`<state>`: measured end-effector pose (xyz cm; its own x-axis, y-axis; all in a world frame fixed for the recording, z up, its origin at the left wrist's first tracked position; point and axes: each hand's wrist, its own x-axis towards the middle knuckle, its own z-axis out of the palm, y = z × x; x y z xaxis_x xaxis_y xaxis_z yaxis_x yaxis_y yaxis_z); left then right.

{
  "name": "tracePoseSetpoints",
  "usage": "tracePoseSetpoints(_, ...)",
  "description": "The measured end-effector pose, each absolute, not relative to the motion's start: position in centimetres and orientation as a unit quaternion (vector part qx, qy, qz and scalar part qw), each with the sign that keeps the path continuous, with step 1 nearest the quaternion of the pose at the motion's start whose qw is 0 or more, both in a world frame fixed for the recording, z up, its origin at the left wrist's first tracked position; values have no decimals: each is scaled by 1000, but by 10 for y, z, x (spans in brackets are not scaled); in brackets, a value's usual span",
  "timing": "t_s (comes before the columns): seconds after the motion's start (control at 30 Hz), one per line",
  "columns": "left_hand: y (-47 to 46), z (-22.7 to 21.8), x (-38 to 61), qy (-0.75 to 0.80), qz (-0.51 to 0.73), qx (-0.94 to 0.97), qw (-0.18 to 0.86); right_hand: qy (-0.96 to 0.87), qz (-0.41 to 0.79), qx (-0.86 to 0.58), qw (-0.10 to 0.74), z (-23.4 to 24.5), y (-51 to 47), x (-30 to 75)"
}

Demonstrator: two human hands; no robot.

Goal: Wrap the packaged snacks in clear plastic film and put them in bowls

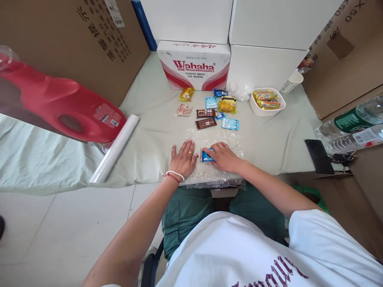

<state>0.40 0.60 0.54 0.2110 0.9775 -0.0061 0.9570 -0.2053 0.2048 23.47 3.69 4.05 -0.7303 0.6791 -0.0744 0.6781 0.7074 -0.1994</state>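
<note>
left hand [182,159] lies flat, fingers spread wide, on the edge of a clear film sheet [217,175] on the counter [149,131]. at its 3 o'clock the right hand [224,156] grips a blue packet [206,156] lying on the film. loose snacks [209,113] sit at 12 o'clock, a film roll [115,148] at 9.

Pale green-clothed table [143,131]; white tiled floor [60,231]; cardboard boxes [89,40] behind.
</note>
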Motion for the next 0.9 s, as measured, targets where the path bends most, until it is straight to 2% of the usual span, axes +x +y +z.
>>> tracePoseSetpoints(0.17,6,8,6,628,57,772,83,-920,105,-377,1,43,32,234)
tracePoseSetpoints(0.3,7,8,-4,626,84,768,105,-911,170,-375,13,49,35,243)
tracePoseSetpoints(0.47,2,7,-33,583,165,788,112,-902,247,-321,148,63,14,286)
tracePoseSetpoints(0.53,-8,9,-44,562,164,803,112,-904,255,-297,170,62,-8,304)
tracePoseSetpoints(0.7,-44,13,-59,488,127,847,170,-924,157,-318,141,24,-66,328)
tracePoseSetpoints(0.8,-59,12,-61,451,118,860,208,-902,119,-355,213,4,-77,327)
tracePoseSetpoints(0.9,-58,10,-61,480,165,830,230,-873,162,-362,284,11,-65,323)
